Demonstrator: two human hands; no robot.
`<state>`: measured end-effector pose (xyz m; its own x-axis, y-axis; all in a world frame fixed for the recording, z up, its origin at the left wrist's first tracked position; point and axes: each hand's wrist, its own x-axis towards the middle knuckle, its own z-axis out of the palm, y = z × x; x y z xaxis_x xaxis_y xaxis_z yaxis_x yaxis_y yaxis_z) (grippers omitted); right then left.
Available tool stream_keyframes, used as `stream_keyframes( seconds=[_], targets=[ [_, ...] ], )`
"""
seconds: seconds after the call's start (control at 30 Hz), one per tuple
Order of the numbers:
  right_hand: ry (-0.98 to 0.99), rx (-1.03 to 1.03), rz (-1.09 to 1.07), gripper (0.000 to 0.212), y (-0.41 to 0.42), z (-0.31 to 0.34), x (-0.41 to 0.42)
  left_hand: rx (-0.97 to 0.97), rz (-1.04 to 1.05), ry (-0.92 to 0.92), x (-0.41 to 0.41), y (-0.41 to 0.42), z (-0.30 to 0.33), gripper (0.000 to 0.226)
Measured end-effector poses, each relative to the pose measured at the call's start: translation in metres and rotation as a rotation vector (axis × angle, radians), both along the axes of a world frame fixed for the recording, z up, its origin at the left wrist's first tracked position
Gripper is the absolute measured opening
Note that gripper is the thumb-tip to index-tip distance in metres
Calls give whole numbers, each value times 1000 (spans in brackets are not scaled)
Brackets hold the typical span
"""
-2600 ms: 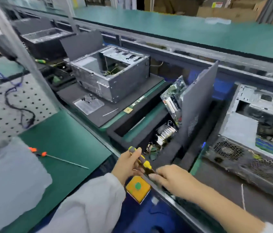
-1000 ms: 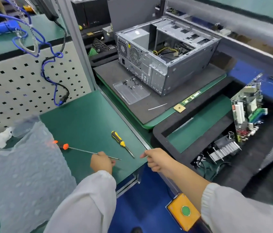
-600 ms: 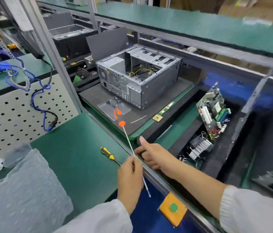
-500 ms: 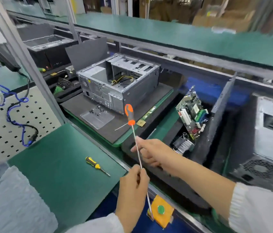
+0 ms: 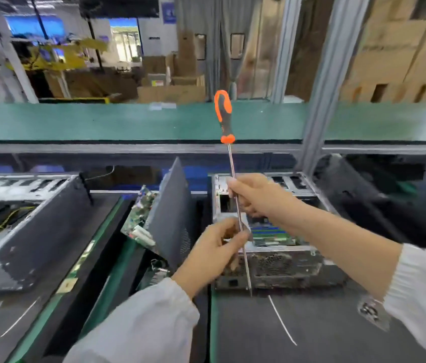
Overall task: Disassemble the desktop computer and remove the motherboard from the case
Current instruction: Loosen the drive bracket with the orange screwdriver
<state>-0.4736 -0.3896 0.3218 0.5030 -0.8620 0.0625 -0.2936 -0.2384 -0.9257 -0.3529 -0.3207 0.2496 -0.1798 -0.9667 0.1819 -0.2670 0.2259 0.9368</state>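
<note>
A long screwdriver [image 5: 224, 119] with an orange-and-black handle stands almost upright, handle on top and tip down. My left hand [image 5: 213, 254] pinches the lower part of its steel shaft. My right hand [image 5: 255, 196] grips the shaft higher up. Behind both hands lies an open desktop case [image 5: 280, 260] on a dark mat, with a green motherboard [image 5: 272, 235] visible inside it. The hands cover much of the case's opening.
A second, stripped case [image 5: 23, 226] lies at the left. Between the two cases a removed motherboard [image 5: 140, 221] leans beside a dark side panel [image 5: 174, 210]. A white cable tie [image 5: 281, 319] lies on the mat in front. A green shelf [image 5: 102, 121] runs across behind.
The view swung right, from the left case to the right one. The screwdriver rose more upright, and my right hand, earlier just beside the shaft, now grips it above my left hand.
</note>
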Motion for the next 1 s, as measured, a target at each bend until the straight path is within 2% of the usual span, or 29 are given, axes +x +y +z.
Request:
stream_keyframes(
  seconds=[0.23,0.37,0.47,0.57,0.67,0.87,1.0],
  targets=[
    [-39,-186,-145,33,-105,61,-60,-31,27,-239,-46,-104,28,15],
    [41,-299,-102,26,-157,78,-70,29,78,-225,-56,-148,28,13],
    [94,-392,-122,39,-180,79,-67,59,68,-297,-55,-177,23,9],
    [103,-467,-150,43,-198,72,-66,70,70,-469,-38,-204,15,9],
    [129,-501,-157,44,-214,61,-71,111,148,-567,-10,-225,3,16],
    [81,-466,-236,41,-245,50,-67,115,271,-506,15,-260,-22,6],
    [46,-462,-255,44,-263,43,-53,108,313,-629,10,-276,-43,7]
  ],
)
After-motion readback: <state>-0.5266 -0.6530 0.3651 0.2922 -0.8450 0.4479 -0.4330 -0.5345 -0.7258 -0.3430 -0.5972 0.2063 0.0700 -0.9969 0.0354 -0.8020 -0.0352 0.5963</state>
